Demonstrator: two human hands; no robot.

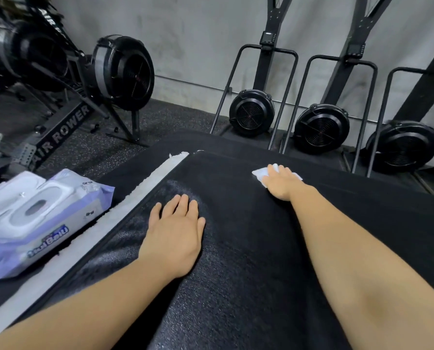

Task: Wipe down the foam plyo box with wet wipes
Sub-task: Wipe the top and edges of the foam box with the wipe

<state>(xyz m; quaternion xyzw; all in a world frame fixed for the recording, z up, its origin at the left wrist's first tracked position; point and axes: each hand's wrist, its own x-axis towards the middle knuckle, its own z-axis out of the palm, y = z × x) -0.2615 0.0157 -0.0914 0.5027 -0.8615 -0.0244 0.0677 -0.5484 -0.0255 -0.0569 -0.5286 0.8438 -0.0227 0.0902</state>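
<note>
The black foam plyo box (248, 248) fills the lower middle of the head view, its textured top facing me. My left hand (174, 236) lies flat on the top, fingers straight, near the left edge. My right hand (281, 181) presses a white wet wipe (259, 174) flat against the top near the far edge; the wipe's corners stick out on both sides of the fingers. A purple and white pack of wet wipes (39, 218), lid shut, lies to the left on a lower black surface.
A frayed white strip (145, 183) runs along the box's left edge. An air rower (67, 127) stands at the back left on speckled rubber floor. Three black fan-wheel machines (320, 128) line the grey wall behind the box.
</note>
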